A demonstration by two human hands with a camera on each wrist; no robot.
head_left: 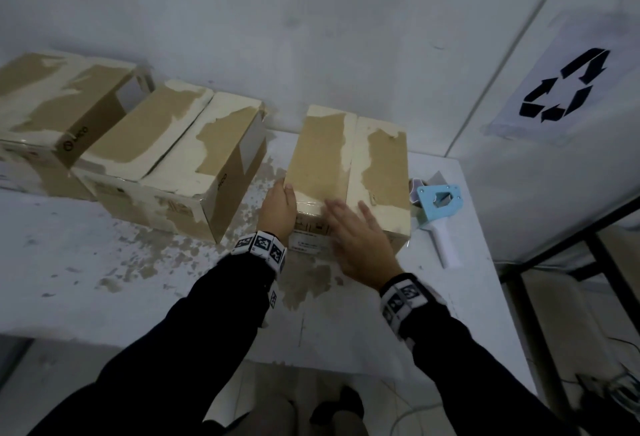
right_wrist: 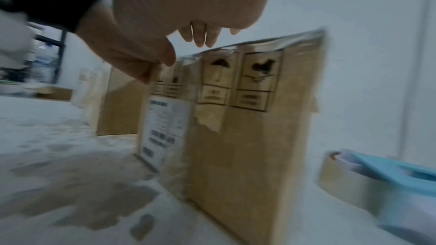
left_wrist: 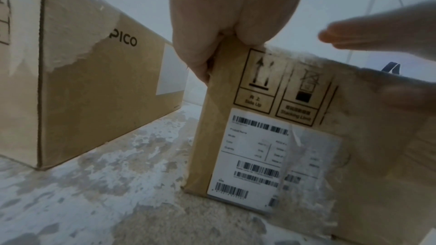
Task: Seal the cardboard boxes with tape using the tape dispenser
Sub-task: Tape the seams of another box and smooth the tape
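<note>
A worn cardboard box (head_left: 346, 162) stands on the white table (head_left: 104, 262), its two top flaps down. Shiny clear tape (head_left: 308, 205) lies over its near top edge. My left hand (head_left: 277, 209) holds the box's near left corner (left_wrist: 226, 59), thumb on top and fingers down the left side. My right hand (head_left: 349, 224) is flat with straight fingers (right_wrist: 200, 38) over the near top edge, blurred; contact is unclear. The blue tape dispenser (head_left: 438, 205) with a white handle lies on the table just right of the box (right_wrist: 247, 118), held by no hand.
Two more worn boxes (head_left: 180, 162) (head_left: 59, 113) stand along the wall to the left, the nearer one (left_wrist: 89, 81) close beside my left hand. A recycling sign (head_left: 568, 86) is taped to the right wall. A black frame (head_left: 554, 283) stands past the table's right edge.
</note>
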